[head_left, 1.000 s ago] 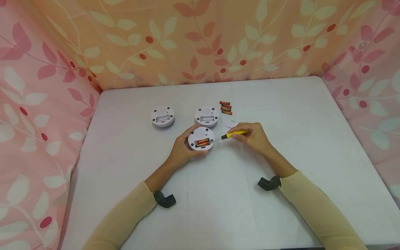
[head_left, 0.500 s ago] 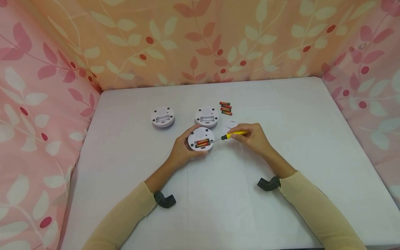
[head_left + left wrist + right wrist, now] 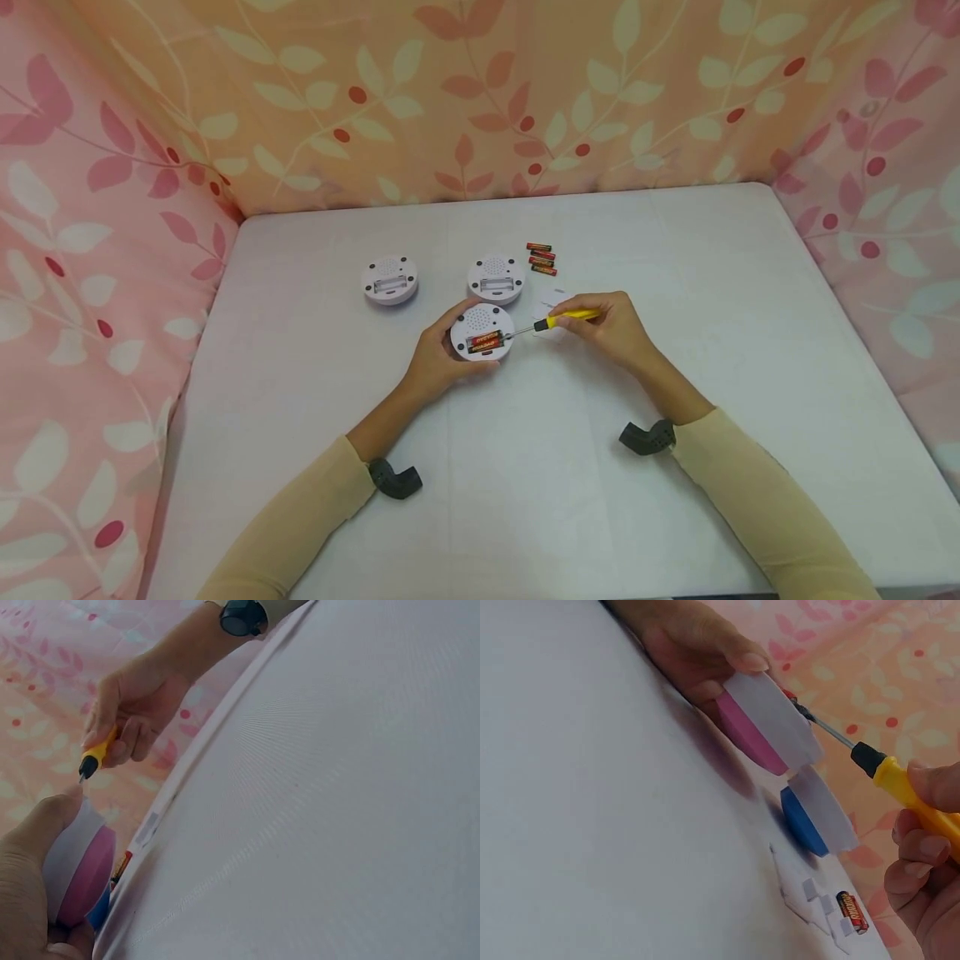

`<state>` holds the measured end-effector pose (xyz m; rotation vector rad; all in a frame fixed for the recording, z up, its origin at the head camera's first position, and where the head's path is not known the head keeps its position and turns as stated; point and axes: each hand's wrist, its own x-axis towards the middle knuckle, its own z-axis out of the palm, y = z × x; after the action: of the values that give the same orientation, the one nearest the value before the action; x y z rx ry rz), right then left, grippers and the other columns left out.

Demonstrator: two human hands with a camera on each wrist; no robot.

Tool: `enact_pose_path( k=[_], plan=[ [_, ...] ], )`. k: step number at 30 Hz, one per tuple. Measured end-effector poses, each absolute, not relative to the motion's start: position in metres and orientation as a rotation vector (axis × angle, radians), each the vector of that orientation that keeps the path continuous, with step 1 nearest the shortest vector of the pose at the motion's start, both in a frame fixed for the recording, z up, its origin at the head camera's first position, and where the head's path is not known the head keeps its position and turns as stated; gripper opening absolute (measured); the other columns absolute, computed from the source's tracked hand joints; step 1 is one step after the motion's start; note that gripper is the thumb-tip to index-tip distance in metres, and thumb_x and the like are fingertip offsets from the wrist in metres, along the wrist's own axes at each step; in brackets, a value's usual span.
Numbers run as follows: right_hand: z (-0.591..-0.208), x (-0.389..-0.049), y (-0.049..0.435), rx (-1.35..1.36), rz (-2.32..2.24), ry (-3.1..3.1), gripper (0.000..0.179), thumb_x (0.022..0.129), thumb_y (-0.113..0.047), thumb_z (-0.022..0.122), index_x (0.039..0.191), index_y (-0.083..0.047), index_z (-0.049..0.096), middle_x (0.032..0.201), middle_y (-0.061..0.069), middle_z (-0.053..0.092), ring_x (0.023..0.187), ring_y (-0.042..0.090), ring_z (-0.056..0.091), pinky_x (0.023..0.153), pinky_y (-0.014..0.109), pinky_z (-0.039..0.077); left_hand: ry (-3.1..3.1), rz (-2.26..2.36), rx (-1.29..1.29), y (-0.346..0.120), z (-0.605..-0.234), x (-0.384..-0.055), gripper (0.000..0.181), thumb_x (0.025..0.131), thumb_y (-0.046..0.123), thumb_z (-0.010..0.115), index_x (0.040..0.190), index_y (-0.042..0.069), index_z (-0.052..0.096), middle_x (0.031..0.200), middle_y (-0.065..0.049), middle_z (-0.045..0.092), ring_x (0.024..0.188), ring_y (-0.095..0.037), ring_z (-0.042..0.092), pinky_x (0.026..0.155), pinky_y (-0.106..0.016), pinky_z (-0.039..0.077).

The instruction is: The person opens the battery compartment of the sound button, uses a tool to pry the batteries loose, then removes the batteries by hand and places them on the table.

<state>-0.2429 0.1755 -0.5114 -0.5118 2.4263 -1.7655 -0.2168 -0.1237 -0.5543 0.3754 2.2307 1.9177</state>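
Note:
My left hand [image 3: 437, 354] grips a round white battery-powered device [image 3: 480, 321] by its rim, thumb on the near side. Its underside faces up, with speaker holes, dark feet and two red-and-black batteries [image 3: 485, 342] side by side in the compartment. The wrist views show a pink lower part [image 3: 750, 735] on this device. My right hand [image 3: 611, 329] holds a screwdriver [image 3: 573, 316] by its yellow handle, thumb and fingers wrapped around it. The metal shaft points left, its tip right at the compartment's right end, beside the batteries.
Two similar devices lie underside up behind, one at the left [image 3: 390, 281] and one just beyond my left hand [image 3: 496, 279], their battery slots empty. Several batteries [image 3: 542, 259] lie to the right. Small white covers [image 3: 810, 889] lie near them, partly behind my right hand in the head view.
My right hand and the screwdriver have shifted slightly up and to the right, with the handle tilted a little differently. My left hand and the device stay in place.

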Motion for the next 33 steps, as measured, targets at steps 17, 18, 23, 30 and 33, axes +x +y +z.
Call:
enact_pose_path(
  k=[17,18,23,30,33],
  plan=[
    [-0.485,-0.227,0.165,-0.687,-1.602,2.564,0.012,0.087,-0.005,0.08,0.097,-0.01,0.083,0.092,0.0,0.077,0.082,0.018,0.066,0.066,0.024,0.051,2.304,1.884,0.396,-0.124,-0.556,-0.218,0.098,0.07,0.02,0.096,0.153,0.03,0.045,0.148,0.011,0.049,0.134,-0.011,0.047,0.111,-0.029,0.043],
    [-0.486,-0.227,0.164,-0.689,-1.588,2.577,0.012,0.087,-0.005,0.08,0.097,-0.011,0.083,0.092,-0.001,0.077,0.083,0.017,0.066,0.066,0.024,0.051,2.308,1.88,0.395,-0.124,-0.556,-0.218,0.098,0.07,0.02,0.096,0.153,0.031,0.045,0.148,0.012,0.049,0.134,-0.011,0.047,0.111,-0.029,0.043],
    [-0.488,-0.226,0.162,-0.71,-1.558,2.602,0.013,0.088,-0.006,0.079,0.099,-0.012,0.083,0.093,-0.002,0.078,0.087,0.016,0.067,0.071,0.026,0.053,2.305,1.887,0.398,-0.124,-0.557,-0.217,0.099,0.069,0.02,0.096,0.153,0.03,0.044,0.148,0.011,0.049,0.134,-0.012,0.047,0.111,-0.03,0.043],
    [-0.492,-0.226,0.162,-0.798,-1.579,2.614,0.015,0.087,-0.006,0.08,0.1,-0.013,0.083,0.089,-0.004,0.076,0.076,0.015,0.063,0.063,0.026,0.048,2.308,1.883,0.395,-0.123,-0.558,-0.218,0.098,0.07,0.02,0.096,0.153,0.03,0.045,0.149,0.011,0.049,0.133,-0.012,0.048,0.11,-0.03,0.044],
    [-0.495,-0.228,0.162,-0.9,-1.599,2.606,0.017,0.086,-0.005,0.081,0.101,-0.011,0.082,0.086,-0.004,0.075,0.07,0.013,0.061,0.058,0.029,0.046,2.309,1.882,0.39,-0.123,-0.558,-0.218,0.098,0.07,0.019,0.096,0.153,0.03,0.045,0.149,0.01,0.048,0.134,-0.013,0.047,0.11,-0.03,0.044]
  ],
)
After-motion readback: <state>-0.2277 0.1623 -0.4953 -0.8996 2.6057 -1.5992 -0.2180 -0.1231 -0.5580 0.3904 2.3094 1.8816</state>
